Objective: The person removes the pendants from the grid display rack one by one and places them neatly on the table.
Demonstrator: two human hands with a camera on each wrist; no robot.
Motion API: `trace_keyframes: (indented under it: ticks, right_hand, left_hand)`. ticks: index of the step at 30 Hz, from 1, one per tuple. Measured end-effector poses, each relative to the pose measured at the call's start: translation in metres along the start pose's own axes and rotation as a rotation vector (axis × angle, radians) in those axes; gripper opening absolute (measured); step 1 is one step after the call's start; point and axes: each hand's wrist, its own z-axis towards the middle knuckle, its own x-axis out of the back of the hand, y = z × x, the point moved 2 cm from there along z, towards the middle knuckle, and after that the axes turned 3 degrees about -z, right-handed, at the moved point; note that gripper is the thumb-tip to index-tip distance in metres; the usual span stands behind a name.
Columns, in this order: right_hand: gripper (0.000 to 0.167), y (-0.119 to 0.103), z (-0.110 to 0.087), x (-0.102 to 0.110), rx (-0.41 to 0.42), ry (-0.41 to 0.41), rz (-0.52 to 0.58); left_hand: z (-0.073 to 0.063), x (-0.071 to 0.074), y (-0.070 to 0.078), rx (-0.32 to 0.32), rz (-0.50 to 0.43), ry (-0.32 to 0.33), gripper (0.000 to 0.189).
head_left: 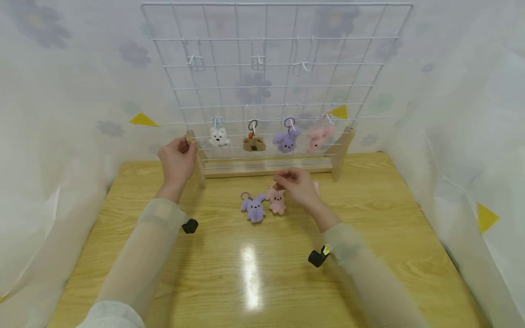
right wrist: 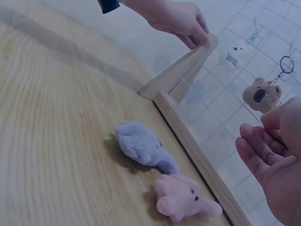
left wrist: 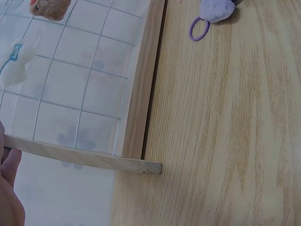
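My left hand (head_left: 177, 159) grips the upper end of the wooden stand's left upright (head_left: 200, 168), thumb and fingers around it. In the left wrist view, its fingers (left wrist: 10, 167) show at the edge by that upright (left wrist: 94, 159). My right hand (head_left: 301, 186) has curled fingers, their tips right at the ring of a pink plush keychain (head_left: 277, 202) lying on the table. I cannot tell whether they pinch that ring. A purple bunny keychain (head_left: 255, 210) with a purple ring lies beside it. Another pink piece (head_left: 316, 187) peeks out behind my right hand.
A white wire grid (head_left: 266, 85) rises from the stand. Along its lower hooks hang a white plush (head_left: 219, 137), a brown plush (head_left: 254, 144), a purple bunny (head_left: 285, 141) and a pink bunny (head_left: 318, 139). Higher hooks (head_left: 257, 61) are bare. White curtains flank the wooden table (head_left: 205, 273).
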Motion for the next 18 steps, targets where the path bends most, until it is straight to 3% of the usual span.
trace_keyframes:
  ticks: [18]
  right_hand:
    - [0.022, -0.039, 0.019, 0.089, 0.169, 0.204, 0.023]
  left_hand:
    - [0.0, -0.001, 0.001, -0.006, -0.007, 0.003, 0.025]
